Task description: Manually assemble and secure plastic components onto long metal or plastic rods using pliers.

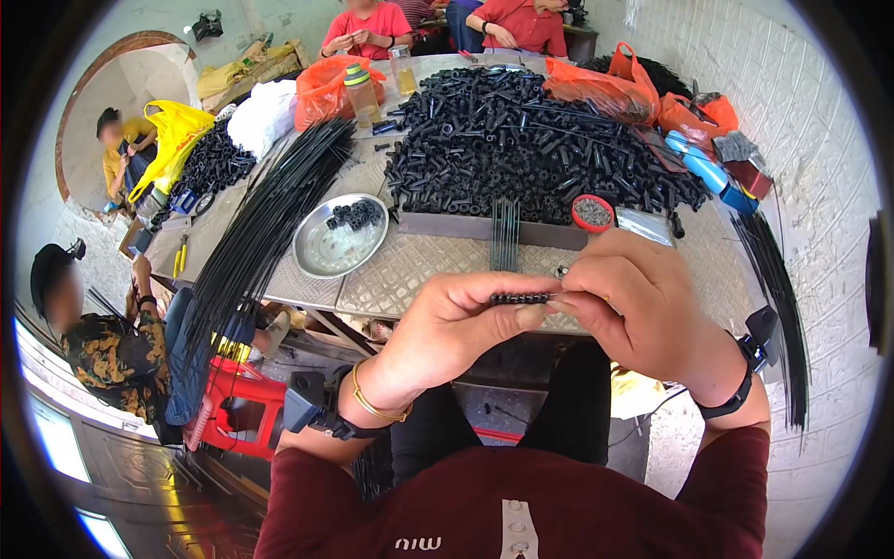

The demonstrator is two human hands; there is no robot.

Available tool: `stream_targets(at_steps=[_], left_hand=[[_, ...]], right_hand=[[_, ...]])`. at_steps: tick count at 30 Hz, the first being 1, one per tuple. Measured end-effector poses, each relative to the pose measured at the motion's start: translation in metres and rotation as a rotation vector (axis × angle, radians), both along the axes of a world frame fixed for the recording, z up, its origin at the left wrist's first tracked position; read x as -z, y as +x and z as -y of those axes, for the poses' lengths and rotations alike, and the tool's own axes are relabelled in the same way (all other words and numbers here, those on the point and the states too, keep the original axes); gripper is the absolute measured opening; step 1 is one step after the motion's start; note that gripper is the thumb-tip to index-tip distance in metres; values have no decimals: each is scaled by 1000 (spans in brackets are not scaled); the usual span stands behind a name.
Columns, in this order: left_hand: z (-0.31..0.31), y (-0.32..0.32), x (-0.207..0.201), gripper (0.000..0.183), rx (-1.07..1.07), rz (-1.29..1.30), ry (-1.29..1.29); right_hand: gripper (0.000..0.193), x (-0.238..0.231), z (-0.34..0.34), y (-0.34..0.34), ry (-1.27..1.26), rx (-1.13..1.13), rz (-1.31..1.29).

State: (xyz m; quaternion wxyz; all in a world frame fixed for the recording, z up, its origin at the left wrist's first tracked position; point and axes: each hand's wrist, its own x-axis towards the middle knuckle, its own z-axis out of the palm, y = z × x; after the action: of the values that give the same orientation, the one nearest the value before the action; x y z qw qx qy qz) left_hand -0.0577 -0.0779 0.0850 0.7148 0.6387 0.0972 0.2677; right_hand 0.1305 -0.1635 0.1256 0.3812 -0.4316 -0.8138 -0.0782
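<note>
My left hand (456,326) pinches a short, dark ridged strip (521,299), which looks like a row of small black pieces, between thumb and fingers. Its right end meets my right hand (629,298), whose thumb and fingertips are pressed together there. A tiny pale bit (562,272) shows at those right fingertips; its kind is too small to tell. Just beyond my hands, several thin dark rods (505,233) lie side by side over the edge of a long low tray (447,226). A red bowl (591,214) of small grey pieces stands beyond my right hand.
A big heap of black tubular parts (521,140) covers the table's middle. Left of it are a metal bowl (317,252) with black rings and a long rod bundle (270,214). Yellow-handled pliers (180,256) lie farther left. Other people sit around the table.
</note>
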Motion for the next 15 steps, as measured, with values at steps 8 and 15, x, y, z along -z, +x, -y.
stream_targets(at_steps=[8,15], left_hand=[[0,2,-2,28,9,23,-26],[-3,5,1,30,83,65,80]], right_hand=[[21,11,8,-5,-280,-58,-390],[29,10,-2,-4,132,-74,-53]])
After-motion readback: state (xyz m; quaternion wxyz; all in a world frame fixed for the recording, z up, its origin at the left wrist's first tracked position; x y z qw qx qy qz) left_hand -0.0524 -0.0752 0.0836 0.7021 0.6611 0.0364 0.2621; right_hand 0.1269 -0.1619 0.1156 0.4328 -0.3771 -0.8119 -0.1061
